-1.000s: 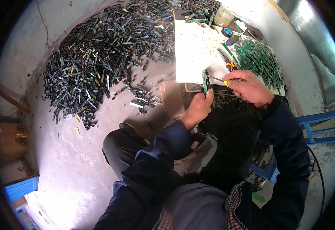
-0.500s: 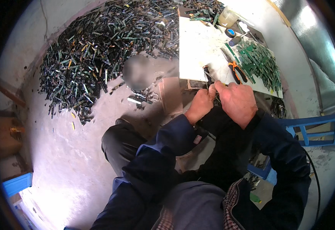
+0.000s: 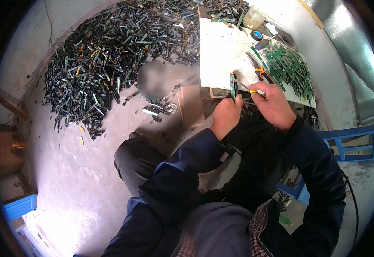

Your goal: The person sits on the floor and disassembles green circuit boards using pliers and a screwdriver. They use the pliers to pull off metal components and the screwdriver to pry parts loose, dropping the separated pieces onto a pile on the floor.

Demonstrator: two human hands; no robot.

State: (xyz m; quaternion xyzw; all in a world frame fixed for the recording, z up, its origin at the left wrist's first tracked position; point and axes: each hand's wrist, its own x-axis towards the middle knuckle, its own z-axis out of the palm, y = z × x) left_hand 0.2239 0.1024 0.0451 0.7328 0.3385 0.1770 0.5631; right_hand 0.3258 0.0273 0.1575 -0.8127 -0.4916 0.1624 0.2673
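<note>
At the near edge of the white board [image 3: 219,64], my left hand [image 3: 227,116] is closed around the lower end of a narrow dark strip with a green circuit board [image 3: 233,85], which stands upright from the fist. My right hand [image 3: 274,105] grips the yellow-ended handle of a thin screwdriver [image 3: 243,85]. Its metal shaft points left, the tip at or close to the strip's upper part; whether they touch I cannot tell. Just beyond my right hand lie orange-and-black pliers [image 3: 261,73], partly hidden by it.
Green circuit board strips [image 3: 290,70] are heaped on the board's right side. Behind them are a tape roll [image 3: 256,36], a dark-handled tool [image 3: 262,44] and a cloudy plastic container [image 3: 253,18]. A large pile of dark strips [image 3: 123,51] covers the floor. A blue frame [image 3: 351,144] stands right.
My hands have moved apart. The right has drawn back to the right and lower with the screwdriver, and more of the strip in my left hand now shows.
</note>
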